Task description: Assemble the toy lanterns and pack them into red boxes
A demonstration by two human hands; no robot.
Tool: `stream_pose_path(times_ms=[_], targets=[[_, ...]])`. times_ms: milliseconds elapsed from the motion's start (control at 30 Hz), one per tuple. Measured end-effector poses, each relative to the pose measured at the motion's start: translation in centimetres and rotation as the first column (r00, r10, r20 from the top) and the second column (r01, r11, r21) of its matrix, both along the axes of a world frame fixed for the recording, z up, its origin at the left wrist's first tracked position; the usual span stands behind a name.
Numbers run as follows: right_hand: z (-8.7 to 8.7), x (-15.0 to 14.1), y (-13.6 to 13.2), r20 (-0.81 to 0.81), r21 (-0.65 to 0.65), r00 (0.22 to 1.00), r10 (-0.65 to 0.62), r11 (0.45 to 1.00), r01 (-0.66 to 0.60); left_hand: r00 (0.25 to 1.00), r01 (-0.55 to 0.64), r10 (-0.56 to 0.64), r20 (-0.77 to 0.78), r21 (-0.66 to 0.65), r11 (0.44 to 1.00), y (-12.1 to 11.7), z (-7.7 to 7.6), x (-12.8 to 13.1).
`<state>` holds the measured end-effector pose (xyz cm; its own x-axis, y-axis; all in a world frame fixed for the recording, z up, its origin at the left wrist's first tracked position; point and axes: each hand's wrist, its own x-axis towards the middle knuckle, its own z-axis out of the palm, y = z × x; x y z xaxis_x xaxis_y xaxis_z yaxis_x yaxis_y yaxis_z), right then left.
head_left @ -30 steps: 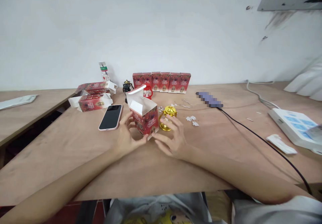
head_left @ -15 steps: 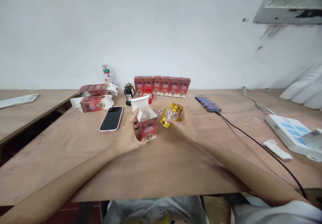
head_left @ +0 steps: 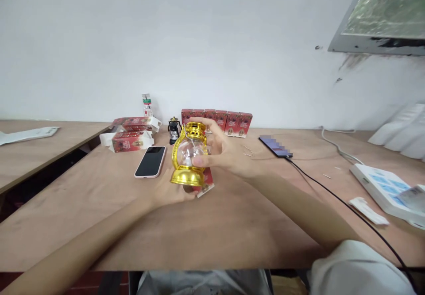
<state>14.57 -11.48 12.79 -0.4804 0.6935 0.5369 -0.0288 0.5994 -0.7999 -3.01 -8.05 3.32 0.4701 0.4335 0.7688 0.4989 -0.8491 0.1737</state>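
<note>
A small gold lantern with a clear round globe is upright in my right hand, the fingers closed round its side. It is in front of a red printed box, hiding most of it. My left hand is at the box's lower left, largely behind the lantern, with its fingertips by the box's bottom edge. Behind the lantern to the left stands a black lantern with a gold top.
Several red boxes stand in a row by the wall. Opened red boxes lie left, behind a phone. Another phone with a black cable is right, near a white power strip. Thin pins lie scattered.
My right hand has lifted the gold lantern and carried it left, from beside the red box to in front of it. The lantern now stands upright. The view has tilted up slightly.
</note>
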Motion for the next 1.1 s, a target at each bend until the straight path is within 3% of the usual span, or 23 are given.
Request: stream_pose_path(times_ms=[100,167,400,500,633,867,1100], targets=[[-0.1,-0.1,1.0,-0.003,-0.024,1.0,-0.028,0.999,0.027,0.994,-0.055,0.042,-0.102,-0.133,0.99,0.0,-0.3,-0.2],[-0.1,0.3,1.4,-0.023,-0.026,0.995,-0.101,0.995,0.101,0.994,-0.087,0.075,-0.075,-0.172,0.981,0.2,-0.5,-0.4],[-1.3,0.0,1.7,-0.123,0.028,0.943,-0.31,0.948,0.316,0.99,-0.036,0.042,0.132,-0.046,0.998,0.6,-1.4,0.1],[-2.4,-1.0,2.1,-0.097,0.074,0.918,-0.384,0.917,0.391,0.984,-0.033,0.045,0.174,-0.073,0.997,0.5,-1.7,0.4],[-3.3,-1.2,2.9,-0.079,0.154,0.885,-0.458,0.872,0.465,0.959,-0.144,0.177,0.223,-0.157,0.977,0.7,-2.3,0.8],[-2.6,0.6,3.2,0.005,0.264,0.887,-0.461,0.857,0.443,0.956,-0.115,0.163,0.245,-0.2,0.973,0.9,-3.2,1.4],[-2.5,0.7,2.8,0.223,0.421,0.838,-0.498,0.825,0.378,0.973,-0.006,0.06,0.222,-0.236,0.972,1.0,-1.8,0.7]])
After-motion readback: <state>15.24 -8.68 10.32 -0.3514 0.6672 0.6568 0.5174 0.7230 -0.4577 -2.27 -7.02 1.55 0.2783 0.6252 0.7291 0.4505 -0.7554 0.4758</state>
